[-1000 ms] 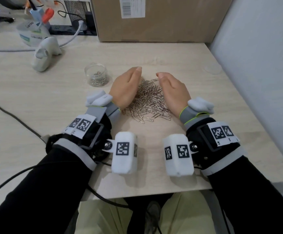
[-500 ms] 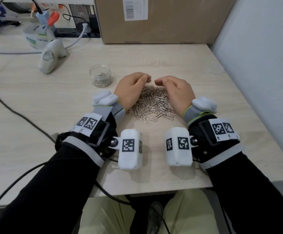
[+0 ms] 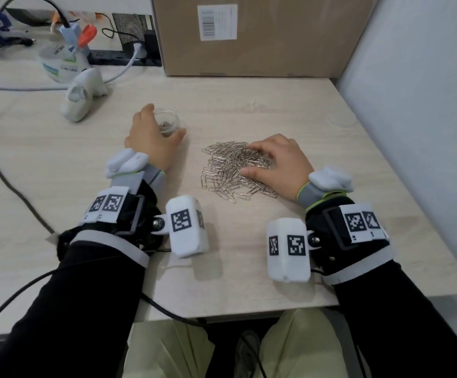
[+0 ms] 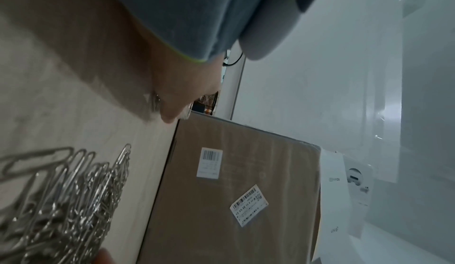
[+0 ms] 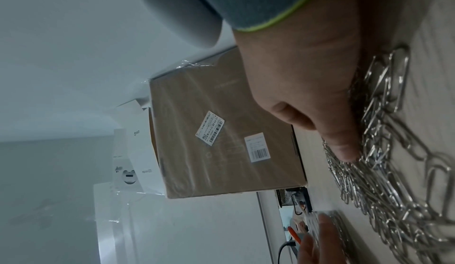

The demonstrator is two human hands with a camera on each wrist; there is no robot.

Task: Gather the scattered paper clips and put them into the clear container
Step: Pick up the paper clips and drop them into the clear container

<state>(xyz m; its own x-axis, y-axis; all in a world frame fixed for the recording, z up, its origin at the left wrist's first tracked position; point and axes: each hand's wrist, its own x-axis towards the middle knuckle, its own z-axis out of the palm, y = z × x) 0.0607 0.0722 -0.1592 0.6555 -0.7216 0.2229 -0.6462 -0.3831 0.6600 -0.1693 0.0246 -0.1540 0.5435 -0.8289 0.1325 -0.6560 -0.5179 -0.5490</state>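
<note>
Head view: one small clear round plastic container point(image 3: 168, 124), holding a few clips, stands left of the tabletop's point(image 3: 249, 110) centre; the left hand point(image 3: 151, 137) grips it, fingers curled round. One heap of silver wire paper clips point(image 3: 230, 170), uncountable, lies mid-tabletop; the right hand point(image 3: 276, 165) rests on it, fingers loosely spread.

Left wrist view: container mostly hidden.

Right wrist view: fingers point(image 5: 344, 147) touch clips.

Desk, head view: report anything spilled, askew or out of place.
The paper clips lie loose in a heap on the desk instead of in the clear container, which holds only a few. The left hand grips the container; the right hand rests on the heap. Nothing looks damaged.
</note>
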